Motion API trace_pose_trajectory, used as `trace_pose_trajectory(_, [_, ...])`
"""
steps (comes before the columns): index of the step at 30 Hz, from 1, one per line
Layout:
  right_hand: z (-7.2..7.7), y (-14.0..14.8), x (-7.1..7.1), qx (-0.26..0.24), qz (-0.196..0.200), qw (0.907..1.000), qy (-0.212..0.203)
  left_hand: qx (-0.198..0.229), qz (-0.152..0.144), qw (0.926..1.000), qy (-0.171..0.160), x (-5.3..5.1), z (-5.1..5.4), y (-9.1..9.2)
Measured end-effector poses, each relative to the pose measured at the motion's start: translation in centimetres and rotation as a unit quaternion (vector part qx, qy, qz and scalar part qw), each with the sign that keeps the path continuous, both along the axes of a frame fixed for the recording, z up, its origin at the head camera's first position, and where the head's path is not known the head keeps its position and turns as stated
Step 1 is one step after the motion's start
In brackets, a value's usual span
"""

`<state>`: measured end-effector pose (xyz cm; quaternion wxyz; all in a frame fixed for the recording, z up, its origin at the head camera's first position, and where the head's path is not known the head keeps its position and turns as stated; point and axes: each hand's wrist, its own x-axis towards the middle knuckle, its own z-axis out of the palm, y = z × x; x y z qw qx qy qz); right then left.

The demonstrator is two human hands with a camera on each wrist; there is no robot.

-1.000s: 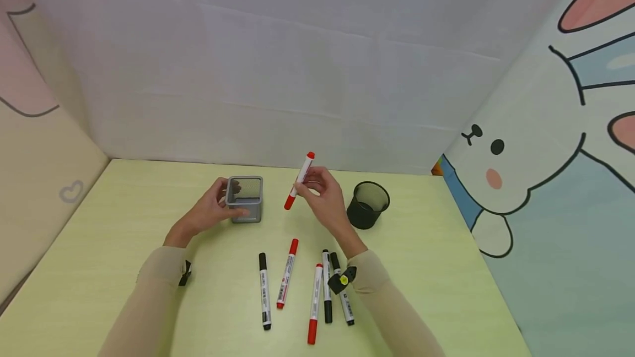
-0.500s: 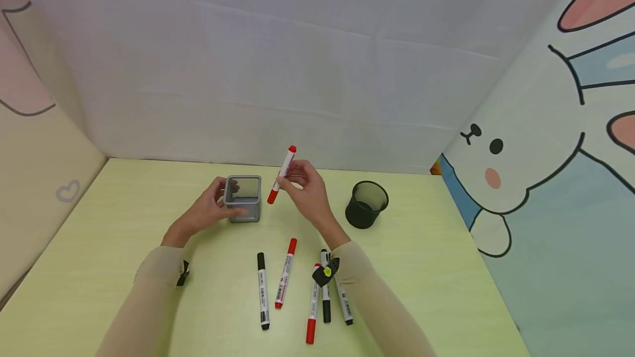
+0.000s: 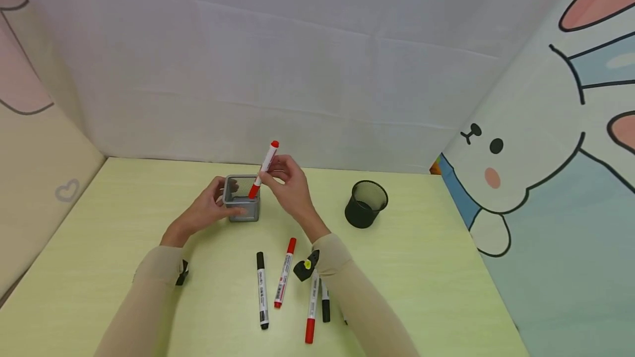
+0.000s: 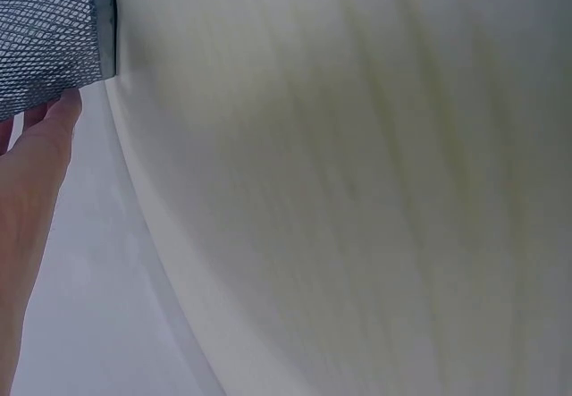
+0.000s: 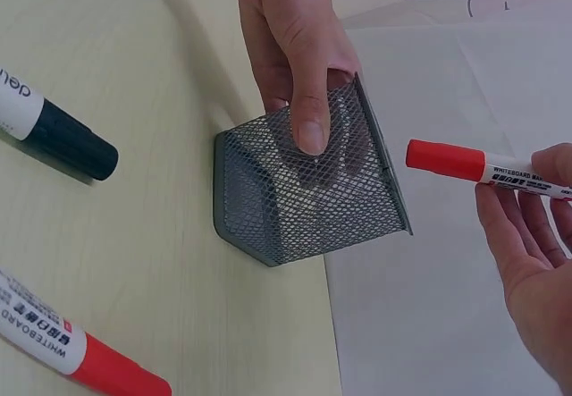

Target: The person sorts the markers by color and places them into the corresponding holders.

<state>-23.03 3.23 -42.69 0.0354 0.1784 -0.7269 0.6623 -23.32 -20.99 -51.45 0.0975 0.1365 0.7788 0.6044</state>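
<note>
On the table's left part, my left hand [image 3: 205,209] grips a square grey mesh holder [image 3: 244,212], thumb on the front and fingers round the far left side. My right hand [image 3: 291,187] pinches a red-capped whiteboard marker [image 3: 268,160], tilted, its lower red end over the holder's opening at the right side. In the right wrist view that marker [image 5: 447,160] stands just off the rim of the mesh holder [image 5: 335,199], apart from it. The left wrist view has the holder [image 4: 49,34] at its top left corner, the left hand [image 4: 31,190] against it.
A round black mesh cup [image 3: 366,205] stands to the right of my right hand. Nearer me lie a black-capped marker [image 3: 262,291], a red-capped marker [image 3: 285,273], another red one [image 3: 312,304] and a black one [image 3: 325,304], partly under the right sleeve. A white curtain hangs behind the table.
My right hand has moved left with the red marker, from between the two holders to over the square one. The left hand has stayed on the square holder.
</note>
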Motion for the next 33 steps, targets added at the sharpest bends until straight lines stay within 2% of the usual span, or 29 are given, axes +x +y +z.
trace_pose_trajectory(13, [-1.0, -2.3, -0.1, 0.021, 0.030, 0.9993, -0.001, -0.005, -0.006, 1.0000, 0.002, 0.1, 0.2, 0.2])
trace_pose_trajectory(22, [-1.4, -3.8, -0.1, 0.088, 0.056, 0.9942, 0.027, 0.011, -0.013, 0.9997, 0.017, 0.1, 0.2, 0.3])
trace_pose_trajectory(27, [-1.5, -4.3, -0.2, 0.132, 0.101, 0.9849, 0.047, 0.028, -0.019, 0.9993, 0.018, 0.1, 0.2, 0.1])
trace_pose_trajectory(33, [-1.8, -4.7, -0.3, 0.210, 0.131, 0.9643, 0.094, 0.016, -0.018, 0.9997, 0.009, 0.4, 0.2, -0.1])
